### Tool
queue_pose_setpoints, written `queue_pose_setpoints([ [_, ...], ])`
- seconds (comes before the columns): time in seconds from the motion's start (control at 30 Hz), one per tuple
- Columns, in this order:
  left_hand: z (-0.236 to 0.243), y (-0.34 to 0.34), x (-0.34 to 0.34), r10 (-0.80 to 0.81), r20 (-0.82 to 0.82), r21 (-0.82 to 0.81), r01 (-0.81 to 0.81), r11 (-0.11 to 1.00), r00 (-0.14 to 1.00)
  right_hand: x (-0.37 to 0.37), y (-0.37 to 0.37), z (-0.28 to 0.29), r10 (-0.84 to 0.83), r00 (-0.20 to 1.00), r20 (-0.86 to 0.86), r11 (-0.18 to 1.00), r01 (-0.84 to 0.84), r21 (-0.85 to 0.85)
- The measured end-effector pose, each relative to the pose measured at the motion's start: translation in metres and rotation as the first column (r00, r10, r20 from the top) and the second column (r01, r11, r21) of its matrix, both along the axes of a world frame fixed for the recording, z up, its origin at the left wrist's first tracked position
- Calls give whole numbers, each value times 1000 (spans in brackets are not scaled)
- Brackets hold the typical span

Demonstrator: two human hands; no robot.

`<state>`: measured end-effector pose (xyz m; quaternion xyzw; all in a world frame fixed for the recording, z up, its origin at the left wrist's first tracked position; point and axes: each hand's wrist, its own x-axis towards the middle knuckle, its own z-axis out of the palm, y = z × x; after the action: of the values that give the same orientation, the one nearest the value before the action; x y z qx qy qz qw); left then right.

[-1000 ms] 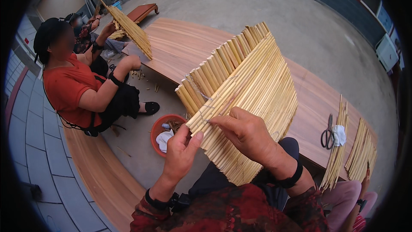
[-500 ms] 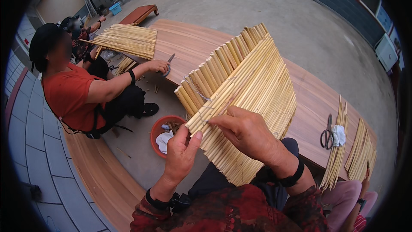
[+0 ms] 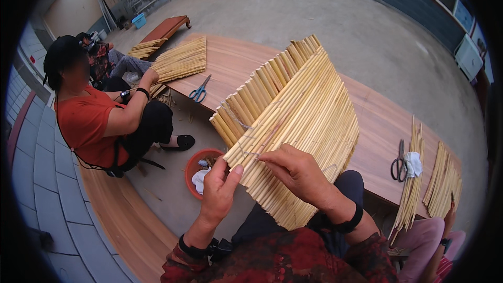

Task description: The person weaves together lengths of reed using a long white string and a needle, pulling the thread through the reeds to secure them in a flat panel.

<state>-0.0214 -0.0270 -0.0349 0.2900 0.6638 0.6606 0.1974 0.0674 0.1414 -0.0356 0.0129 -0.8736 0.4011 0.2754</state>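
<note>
A mat of straw-coloured reed sticks (image 3: 298,126) is held up over my lap, with a row of shorter, thicker sticks (image 3: 264,81) along its far edge. My left hand (image 3: 217,191) grips the mat's near left corner, thumb on top and fingers curled round the edge. My right hand (image 3: 296,173) lies over the mat, thumb and forefinger pinched on a thin pale cord (image 3: 250,153) that crosses the sticks near that corner. More loops of cord lie along the left part of the mat. Whether the cord ends in a tool is too small to tell.
Blue scissors (image 3: 198,93) and another mat (image 3: 181,60) lie on the wooden board (image 3: 367,99); dark scissors (image 3: 398,169) and loose sticks (image 3: 416,139) lie right. A red basin (image 3: 191,170) stands below. Co-workers sit left, one in orange (image 3: 89,126), and another's hand (image 3: 449,215) shows right.
The orange-topped co-worker's mat was lowered onto the board; their scissors were put down and the hand withdrew. My mat shifted slightly left, with my right hand drawing slightly back from the corner.
</note>
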Motion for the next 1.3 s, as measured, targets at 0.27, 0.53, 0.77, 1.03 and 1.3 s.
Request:
queue_pose_setpoints([
  [0.27,2,3,-12,53,62,93,-58,994,997,4,2,-7,-36,996,84,999,35,9],
  [0.53,2,2,-19,86,-319,-126,-132,983,944,9,6,-8,-18,996,87,1000,18,10],
  [0.77,4,4,-13,135,-258,-82,-161,983,957,11,11,-14,-7,998,63,999,10,-49],
  [1.03,6,1,-8,-11,-102,4,12,1000,995,17,11,-6,-17,998,58,998,20,-57],
  [1.3,6,1,1,-55,60,-52,58,997,997,17,14,-11,-76,994,73,993,82,-84],
])
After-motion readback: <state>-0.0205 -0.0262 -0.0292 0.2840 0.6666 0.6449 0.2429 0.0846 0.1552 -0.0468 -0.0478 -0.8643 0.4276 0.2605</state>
